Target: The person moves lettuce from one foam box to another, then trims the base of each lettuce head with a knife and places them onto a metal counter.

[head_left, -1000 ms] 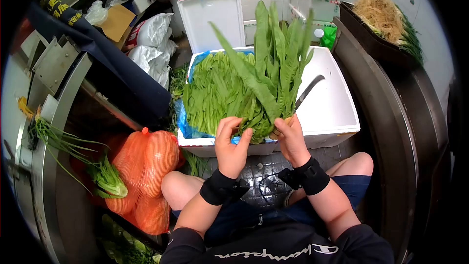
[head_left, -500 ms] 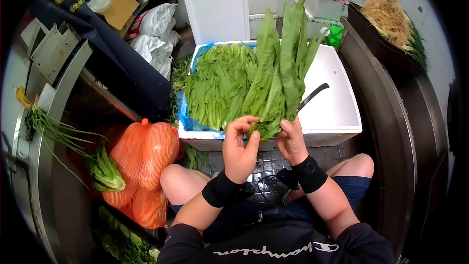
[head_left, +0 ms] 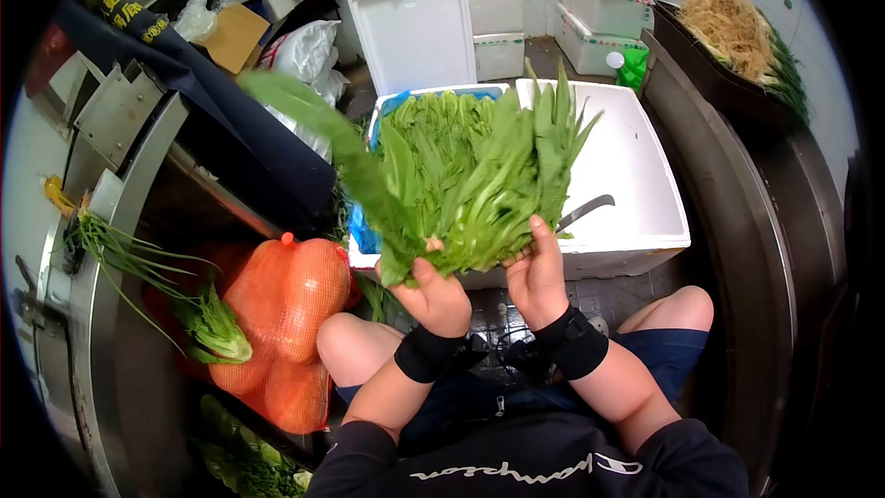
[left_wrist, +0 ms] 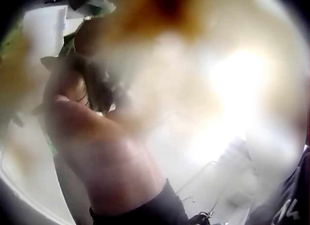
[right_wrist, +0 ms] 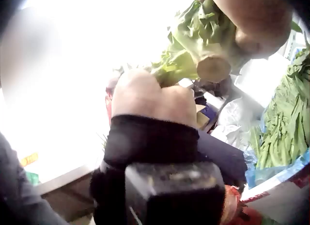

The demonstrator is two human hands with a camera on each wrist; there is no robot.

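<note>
Just over the near edge of the foam box, a long-leaved head of lettuce (head_left: 502, 212) is held up, its leaves fanned out. My right hand (head_left: 538, 284) grips it near the base, thumb on top. A knife blade (head_left: 588, 210) juts out to the right from behind this hand; its handle is hidden. My left hand (head_left: 439, 302) pinches lettuce leaves (head_left: 392, 231) at their lower end, spread to the left. In the right wrist view the pale cut stem (right_wrist: 213, 68) shows beside my right hand (right_wrist: 259, 24). The left wrist view is badly blurred.
The white foam box (head_left: 636, 244) has lettuce (head_left: 452, 120) packed in its blue-lined left side. A foam lid (head_left: 410, 32) leans behind. At left lie orange net sacks (head_left: 277, 300); metal counters (head_left: 737, 175) flank the right, with a tray of rooted greens (head_left: 728, 28).
My left hand has moved left and down, bringing leaves away from the upright bunch. The lettuce has tipped and fanned out. The blade has dropped slightly beside my right hand.
</note>
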